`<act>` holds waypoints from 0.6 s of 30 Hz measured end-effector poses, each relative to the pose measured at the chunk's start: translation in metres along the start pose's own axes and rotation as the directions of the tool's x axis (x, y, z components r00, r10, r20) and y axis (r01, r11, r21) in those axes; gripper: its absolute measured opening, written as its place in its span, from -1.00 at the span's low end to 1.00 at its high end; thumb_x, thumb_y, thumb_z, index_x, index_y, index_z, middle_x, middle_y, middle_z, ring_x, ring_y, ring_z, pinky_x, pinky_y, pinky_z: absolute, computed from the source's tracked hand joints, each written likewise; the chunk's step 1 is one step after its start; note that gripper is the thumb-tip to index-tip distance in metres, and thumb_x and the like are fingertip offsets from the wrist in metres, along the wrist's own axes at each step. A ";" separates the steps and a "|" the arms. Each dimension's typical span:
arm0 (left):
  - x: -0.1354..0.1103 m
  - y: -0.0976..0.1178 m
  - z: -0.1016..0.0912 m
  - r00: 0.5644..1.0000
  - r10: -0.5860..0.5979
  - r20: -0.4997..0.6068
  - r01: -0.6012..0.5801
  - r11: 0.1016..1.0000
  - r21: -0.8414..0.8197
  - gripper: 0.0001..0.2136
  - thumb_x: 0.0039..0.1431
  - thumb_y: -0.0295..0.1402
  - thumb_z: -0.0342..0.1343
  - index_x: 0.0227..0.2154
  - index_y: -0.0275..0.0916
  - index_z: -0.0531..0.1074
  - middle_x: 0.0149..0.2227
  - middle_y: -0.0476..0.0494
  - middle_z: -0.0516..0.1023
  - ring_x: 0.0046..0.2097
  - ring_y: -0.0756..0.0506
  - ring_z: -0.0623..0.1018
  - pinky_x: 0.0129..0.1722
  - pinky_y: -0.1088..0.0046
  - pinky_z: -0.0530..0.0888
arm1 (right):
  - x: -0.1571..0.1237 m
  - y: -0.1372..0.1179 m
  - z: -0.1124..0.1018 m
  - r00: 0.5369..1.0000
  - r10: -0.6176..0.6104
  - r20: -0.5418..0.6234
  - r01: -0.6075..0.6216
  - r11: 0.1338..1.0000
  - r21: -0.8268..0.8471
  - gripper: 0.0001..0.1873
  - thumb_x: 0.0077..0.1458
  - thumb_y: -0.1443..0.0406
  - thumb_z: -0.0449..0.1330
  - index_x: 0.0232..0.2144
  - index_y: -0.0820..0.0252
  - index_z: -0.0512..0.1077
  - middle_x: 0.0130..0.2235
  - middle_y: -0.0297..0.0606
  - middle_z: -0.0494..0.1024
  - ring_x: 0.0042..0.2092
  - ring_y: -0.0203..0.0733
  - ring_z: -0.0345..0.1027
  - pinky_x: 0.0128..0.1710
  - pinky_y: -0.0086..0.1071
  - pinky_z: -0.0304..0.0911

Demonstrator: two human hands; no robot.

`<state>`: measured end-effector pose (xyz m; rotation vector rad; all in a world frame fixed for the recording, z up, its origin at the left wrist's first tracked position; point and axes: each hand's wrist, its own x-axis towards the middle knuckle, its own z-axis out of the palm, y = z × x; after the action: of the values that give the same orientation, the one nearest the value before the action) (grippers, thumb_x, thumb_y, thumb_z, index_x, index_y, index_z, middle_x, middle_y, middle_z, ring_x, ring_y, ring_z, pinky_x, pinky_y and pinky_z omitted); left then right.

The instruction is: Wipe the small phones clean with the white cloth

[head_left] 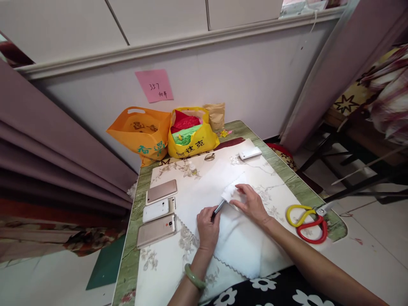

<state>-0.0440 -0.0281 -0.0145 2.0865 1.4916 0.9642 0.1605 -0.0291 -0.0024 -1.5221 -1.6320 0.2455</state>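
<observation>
A white cloth [242, 246] with scalloped edges lies over the table in front of me. My left hand [208, 227] is closed round a dark, slim, pen-like tool [218, 207]; its far end meets a raised corner of the cloth. On the other side of that corner is my right hand [251, 203]. Its thumb and forefinger are curved and apart, with white cloth showing between them, and the thumb seems to touch it. The right hand's other fingers are partly hidden.
Several phones [157, 231] lie along the left side, with a white phone [250, 153] at the back right. Large scissors [309, 223] with yellow and red handles rest on the right edge. An orange bag [140, 127] and a yellow bag [194, 142] stand against the wall.
</observation>
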 end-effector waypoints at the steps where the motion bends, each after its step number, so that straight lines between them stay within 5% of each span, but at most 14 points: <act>1: 0.000 0.000 0.000 1.000 0.000 0.000 0.000 1.000 0.000 -0.84 0.19 -0.38 0.08 -0.22 -0.15 0.53 -0.30 -0.09 0.56 -0.23 -0.11 0.52 -0.19 0.33 0.37 | -0.003 0.000 -0.001 1.000 0.004 0.019 -0.003 1.000 -0.025 -0.51 0.08 0.04 0.25 0.00 0.13 0.34 -0.09 -0.14 0.51 -0.11 -0.05 0.44 -0.13 -0.22 0.36; 4: 0.001 0.001 -0.001 1.000 0.000 0.006 0.000 1.000 -0.008 -0.85 0.20 -0.36 0.08 -0.22 -0.15 0.52 -0.30 -0.09 0.56 -0.24 -0.11 0.52 -0.20 0.34 0.37 | -0.008 -0.007 0.000 0.995 -0.080 0.064 0.090 0.983 -0.160 -0.48 0.03 0.02 0.29 -0.03 0.14 0.35 -0.07 -0.11 0.51 -0.04 0.02 0.39 -0.07 -0.18 0.27; 7: 0.000 0.002 -0.001 1.000 -0.005 0.015 0.005 1.000 -0.007 -0.84 0.20 -0.36 0.07 -0.21 -0.16 0.52 -0.30 -0.10 0.56 -0.24 -0.11 0.52 -0.19 0.33 0.37 | -0.004 -0.013 0.004 0.981 -0.146 0.126 0.174 0.952 -0.250 -0.70 0.12 0.20 0.22 -0.08 0.11 0.41 -0.08 -0.14 0.52 -0.09 -0.04 0.39 -0.10 -0.24 0.23; 10: -0.001 0.002 -0.001 1.000 -0.013 0.019 0.013 1.000 -0.010 -0.85 0.20 -0.36 0.08 -0.22 -0.16 0.52 -0.29 -0.10 0.56 -0.22 -0.11 0.51 -0.18 0.32 0.36 | 0.005 -0.014 0.004 0.990 -0.093 0.102 0.116 0.960 -0.255 -0.72 0.15 0.39 0.10 -0.12 0.05 0.47 -0.15 -0.25 0.53 -0.20 -0.16 0.41 -0.24 -0.35 0.25; 14: -0.001 0.003 -0.002 1.000 -0.002 0.010 0.002 1.000 -0.023 -0.84 0.17 -0.39 0.08 -0.22 -0.15 0.51 -0.28 -0.09 0.56 -0.21 -0.11 0.51 -0.18 0.32 0.36 | 0.008 -0.027 0.002 1.000 0.030 0.000 -0.030 0.984 -0.174 -0.69 0.18 0.37 0.06 -0.10 0.00 0.50 -0.29 -0.31 0.50 -0.27 -0.22 0.42 -0.34 -0.42 0.28; 18: -0.001 -0.001 0.000 1.000 -0.001 -0.027 0.001 1.000 0.000 -0.89 0.13 -0.35 0.08 -0.33 -0.21 0.48 -0.37 -0.10 0.54 -0.29 -0.12 0.49 -0.25 0.33 0.37 | -0.005 -0.052 0.009 0.968 -0.104 0.227 0.096 0.994 0.042 -0.73 0.22 0.27 0.10 -0.05 0.02 0.47 -0.18 -0.29 0.51 -0.34 -0.30 0.42 -0.32 -0.46 0.33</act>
<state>-0.0447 -0.0291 -0.0157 2.0803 1.5066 0.9959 0.1162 -0.0423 0.0241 -1.4247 -1.8717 0.4021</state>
